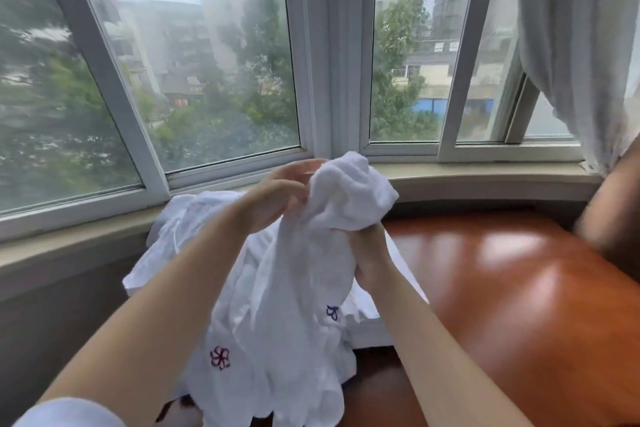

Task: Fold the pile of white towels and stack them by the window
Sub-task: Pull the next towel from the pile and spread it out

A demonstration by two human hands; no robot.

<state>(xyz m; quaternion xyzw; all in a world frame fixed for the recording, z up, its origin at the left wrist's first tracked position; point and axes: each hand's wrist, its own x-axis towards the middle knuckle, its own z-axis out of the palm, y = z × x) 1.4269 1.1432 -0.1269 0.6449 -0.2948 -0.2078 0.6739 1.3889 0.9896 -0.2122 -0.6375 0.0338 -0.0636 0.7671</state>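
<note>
Head view: both hands lift a white towel (332, 218) at frame centre.
Left hand (277, 201) pinches its bunched top with curled fingers; right hand (370, 253) grips lower. Behind lies the towel pile (194, 239) on a glossy wooden table (502, 288), beneath the window (207, 62); curtain (581, 45) upper right.

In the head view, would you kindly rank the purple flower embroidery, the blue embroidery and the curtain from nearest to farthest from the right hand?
From the right hand, gripping the lifted towel:
1. Blue embroidery, just below the hand, slightly left.
2. Purple flower embroidery, lower left on the hanging cloth.
3. Curtain, far upper right by the window.
</note>
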